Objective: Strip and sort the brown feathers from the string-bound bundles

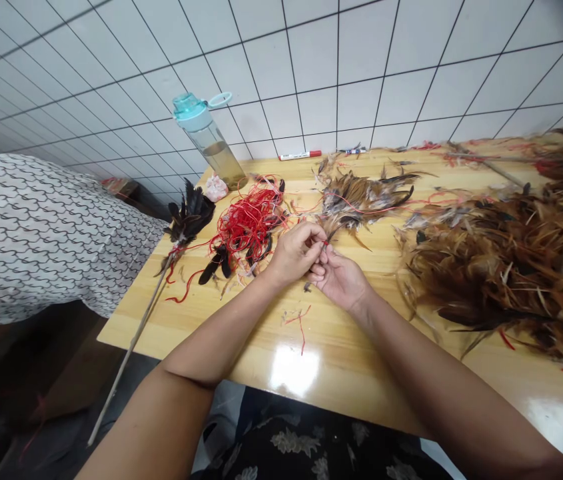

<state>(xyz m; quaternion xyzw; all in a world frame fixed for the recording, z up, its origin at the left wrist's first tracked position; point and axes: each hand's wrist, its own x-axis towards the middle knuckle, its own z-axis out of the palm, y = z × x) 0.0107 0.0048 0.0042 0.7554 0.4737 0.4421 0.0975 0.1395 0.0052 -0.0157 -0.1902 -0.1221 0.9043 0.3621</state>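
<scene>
1. Lower centre: red scraps on the table.
2. Lower left: stick, black-feathered, overhanging the edge.
3. Centre: left hand and right hand meet, fingertips pinched narrow on red thread (anything finer held: cannot tell).
4. Right: feather pile.
5. Left of centre: thread heap.
6. Just beyond the hands: brown feathers.
7. Upper left of centre: bottle, standing near the wall.

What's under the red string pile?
Dark feathers poke out along the near edge of the red string pile, which lies on the wooden table. Whatever lies beneath its middle is covered.
</scene>
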